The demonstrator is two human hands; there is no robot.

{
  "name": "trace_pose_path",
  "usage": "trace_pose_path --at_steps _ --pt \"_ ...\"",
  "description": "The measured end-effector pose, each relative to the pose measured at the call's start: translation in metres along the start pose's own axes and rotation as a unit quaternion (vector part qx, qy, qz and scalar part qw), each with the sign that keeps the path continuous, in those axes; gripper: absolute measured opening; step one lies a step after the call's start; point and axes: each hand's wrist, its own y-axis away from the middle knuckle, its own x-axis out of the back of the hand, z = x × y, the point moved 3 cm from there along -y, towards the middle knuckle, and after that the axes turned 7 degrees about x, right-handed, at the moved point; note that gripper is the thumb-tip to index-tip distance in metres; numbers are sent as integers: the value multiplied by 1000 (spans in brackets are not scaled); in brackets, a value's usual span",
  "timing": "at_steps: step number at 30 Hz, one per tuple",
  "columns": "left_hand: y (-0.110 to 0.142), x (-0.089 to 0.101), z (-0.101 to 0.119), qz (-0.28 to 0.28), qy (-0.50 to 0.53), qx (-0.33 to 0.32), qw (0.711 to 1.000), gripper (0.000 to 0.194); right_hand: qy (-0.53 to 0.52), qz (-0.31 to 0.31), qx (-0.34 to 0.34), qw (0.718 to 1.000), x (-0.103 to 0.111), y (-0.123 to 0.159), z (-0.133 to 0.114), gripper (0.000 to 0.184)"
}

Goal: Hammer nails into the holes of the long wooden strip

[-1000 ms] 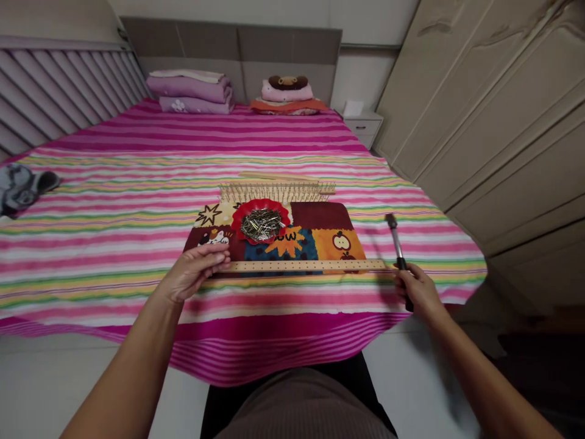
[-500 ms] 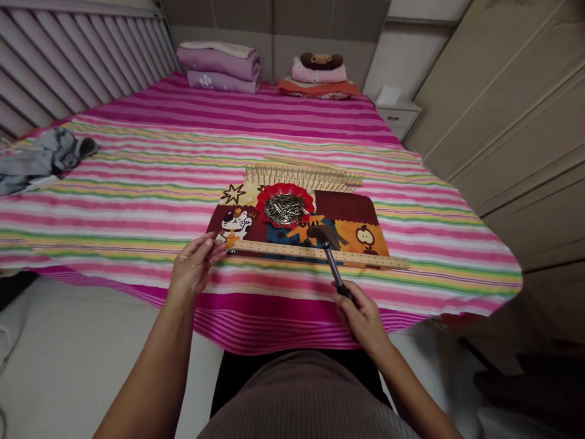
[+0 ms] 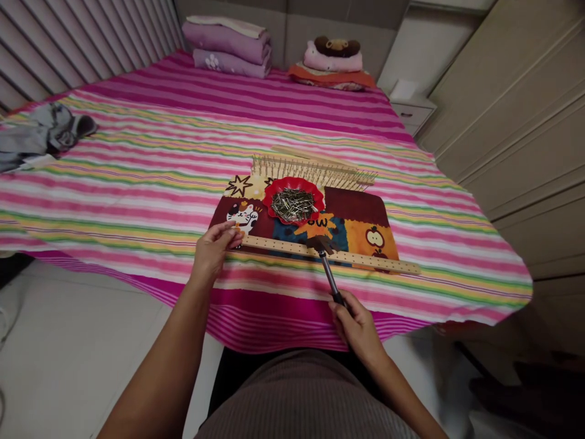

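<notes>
My right hand (image 3: 356,323) is wrapped around the black grip of a hammer (image 3: 329,274); its dark head is over the middle of a wooden strip (image 3: 292,247) dotted with small holes. At the strip's left end, my left hand (image 3: 214,247) has thumb and fingertips drawn together. Whatever lies between them is too small to make out. The strip lies along the near edge of a colourful patterned mat (image 3: 356,210). A red scalloped bowl (image 3: 269,198) on the mat holds a heap of nails (image 3: 295,204).
Behind the bowl lies a wooden strip bristling with upright nails (image 3: 315,174), with another plain strip (image 3: 292,150) beyond it. Grey clothing (image 3: 50,131) lies at the left on the striped bedspread (image 3: 150,177). Folded purple bedding (image 3: 228,46) and a pink stack (image 3: 333,61) sit at the back.
My left hand has moved right and forward to the strip's left end, its fingers closing together. The hammer head has shifted slightly left along the strip. The view has tilted a little.
</notes>
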Motion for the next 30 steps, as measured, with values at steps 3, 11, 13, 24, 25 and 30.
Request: trace_pose_path --at_steps 3,11,13,24,25,30 --pt "2 0 -4 13 -27 -14 999 37 1 -5 -2 1000 -3 0 -3 31" --pt "1 -1 -21 60 -104 -59 991 26 43 -53 61 996 -13 -1 -18 24" --pt "2 -3 -21 65 -116 -52 990 27 47 -63 70 994 -15 0 -20 24" --pt "8 -3 -20 78 -222 -95 967 19 10 -89 50 995 -33 -14 -40 25" --pt "8 -3 -21 80 -224 -99 966 19 -7 -95 38 995 -36 -17 -43 26" --pt "5 -1 -24 77 -227 -103 965 20 -93 -119 -11 988 -51 -26 -53 28"
